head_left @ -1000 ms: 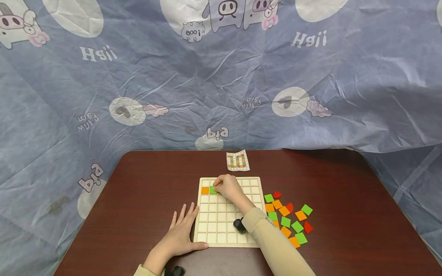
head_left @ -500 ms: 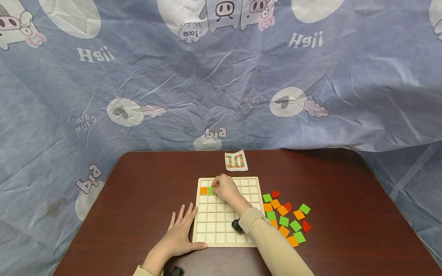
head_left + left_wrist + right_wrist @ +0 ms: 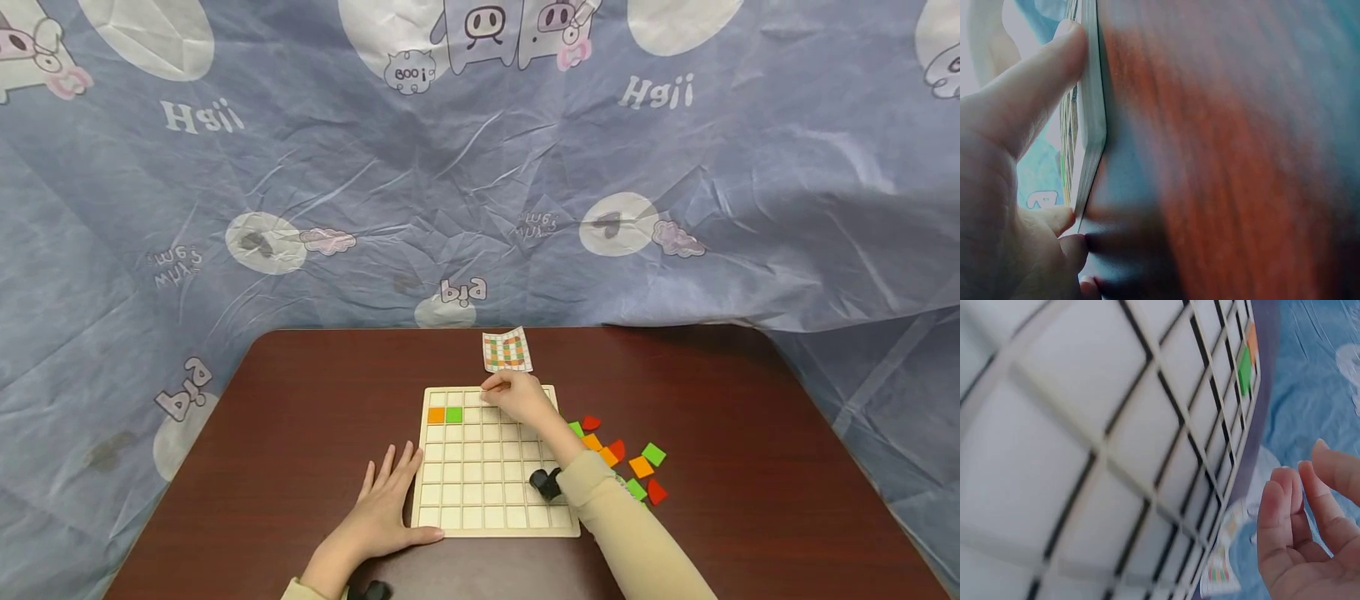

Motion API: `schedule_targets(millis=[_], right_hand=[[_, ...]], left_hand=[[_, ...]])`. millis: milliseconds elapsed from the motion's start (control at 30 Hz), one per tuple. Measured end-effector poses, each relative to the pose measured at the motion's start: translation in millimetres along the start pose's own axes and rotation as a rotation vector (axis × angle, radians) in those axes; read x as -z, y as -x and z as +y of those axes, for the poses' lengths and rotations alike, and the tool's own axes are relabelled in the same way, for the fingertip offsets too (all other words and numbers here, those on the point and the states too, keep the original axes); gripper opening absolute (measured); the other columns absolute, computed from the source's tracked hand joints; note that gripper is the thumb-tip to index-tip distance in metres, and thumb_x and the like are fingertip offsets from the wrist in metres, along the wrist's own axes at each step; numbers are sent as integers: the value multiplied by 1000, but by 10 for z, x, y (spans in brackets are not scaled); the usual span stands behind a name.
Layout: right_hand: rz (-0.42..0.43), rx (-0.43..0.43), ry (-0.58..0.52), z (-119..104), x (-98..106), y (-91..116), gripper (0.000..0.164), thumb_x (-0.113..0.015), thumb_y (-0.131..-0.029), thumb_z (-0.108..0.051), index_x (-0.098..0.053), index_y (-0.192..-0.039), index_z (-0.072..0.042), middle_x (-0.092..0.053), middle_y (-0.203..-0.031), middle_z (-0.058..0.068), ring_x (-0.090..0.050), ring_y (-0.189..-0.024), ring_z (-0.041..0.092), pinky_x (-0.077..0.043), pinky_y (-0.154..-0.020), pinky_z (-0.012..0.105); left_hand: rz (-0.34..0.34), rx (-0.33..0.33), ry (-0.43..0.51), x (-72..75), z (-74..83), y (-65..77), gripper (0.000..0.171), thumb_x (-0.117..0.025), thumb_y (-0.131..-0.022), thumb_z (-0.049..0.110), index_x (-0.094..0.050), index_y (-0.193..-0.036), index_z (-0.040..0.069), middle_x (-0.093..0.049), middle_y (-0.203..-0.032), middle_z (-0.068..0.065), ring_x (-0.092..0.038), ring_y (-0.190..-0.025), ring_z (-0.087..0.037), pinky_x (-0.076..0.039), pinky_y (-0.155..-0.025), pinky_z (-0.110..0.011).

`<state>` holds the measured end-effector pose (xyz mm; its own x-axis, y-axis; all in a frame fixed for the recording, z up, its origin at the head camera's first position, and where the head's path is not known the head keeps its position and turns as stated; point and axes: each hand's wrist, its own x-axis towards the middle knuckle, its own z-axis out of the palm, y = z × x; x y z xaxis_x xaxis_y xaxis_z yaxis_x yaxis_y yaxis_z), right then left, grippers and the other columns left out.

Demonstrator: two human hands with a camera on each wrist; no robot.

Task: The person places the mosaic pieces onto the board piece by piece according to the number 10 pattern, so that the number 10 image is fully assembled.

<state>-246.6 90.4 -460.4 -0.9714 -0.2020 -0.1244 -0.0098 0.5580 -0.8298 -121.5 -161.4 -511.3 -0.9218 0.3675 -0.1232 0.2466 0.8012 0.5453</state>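
Note:
A pale wooden grid board (image 3: 480,467) lies on the table. In its second row from the back, at the left, sit an orange square tile (image 3: 437,415) and a green square tile (image 3: 454,414). My left hand (image 3: 384,504) is spread at the board's front left corner, its thumb along the near edge and fingertips by the left side. Over the board's back right part hovers my right hand (image 3: 521,398); in the right wrist view its fingers (image 3: 1275,506) are loosely bent, with nothing between them and the thumb.
Loose orange, green and red tiles (image 3: 641,467) lie right of the board, partly hidden by the right sleeve (image 3: 630,517). Behind the board rests a paper pattern card (image 3: 507,350). A printed blue cloth (image 3: 420,183) hangs beyond the dark table (image 3: 315,400).
My right hand has left the green tile and moved right, uncovering that tile in its cell. The left hand keeps its place at the board's corner.

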Motion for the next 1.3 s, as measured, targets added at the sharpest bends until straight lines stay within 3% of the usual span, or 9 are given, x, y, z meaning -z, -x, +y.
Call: schedule_targets(millis=[167,367,800,1067,1300], right_hand=[[22,-35,-23,93,270,92,24,-68,-93,-19,-71,-113,-5,-72,-103,7,-67,-90,20,-55,-78,34],[57,-43,-30,353,619,272,29,-65,-96,-23,-69,-118,-4,-71,-111,12,-66,-99,27,-55,-85,41],[133,-156,21,969,1236,896,45,-62,-97,-35,-63,-128,-3,-65,-124,20,-63,-108,33,-53,-92,47],[151,-192,79,1253,1417,1182,47,-64,-96,-35,-63,-128,0,-68,-121,21,-65,-106,33,-54,-89,47],[138,-210,150,1398,1415,1311,44,-70,-91,-30,-66,-123,0,-72,-110,17,-68,-95,26,-55,-79,38]], left_hand=[[-7,15,-21,17,3,-1,117,-76,-72,65,-19,-158,10,-13,-165,-14,-2,-153,-41,-1,-119,-65],[-7,15,-23,18,0,-6,117,-75,-72,65,-19,-158,10,-12,-165,-14,-2,-153,-40,-1,-119,-65],[-22,11,-20,-6,4,-9,116,-74,-74,66,-19,-158,10,-12,-166,-14,-2,-153,-41,-1,-118,-65],[-25,3,-14,14,17,-21,114,-73,-75,64,-19,-158,8,-12,-165,-16,-2,-152,-43,0,-118,-67],[-22,2,-31,-6,7,-26,114,-73,-75,65,-19,-158,8,-13,-165,-16,-3,-152,-43,-2,-118,-67]])
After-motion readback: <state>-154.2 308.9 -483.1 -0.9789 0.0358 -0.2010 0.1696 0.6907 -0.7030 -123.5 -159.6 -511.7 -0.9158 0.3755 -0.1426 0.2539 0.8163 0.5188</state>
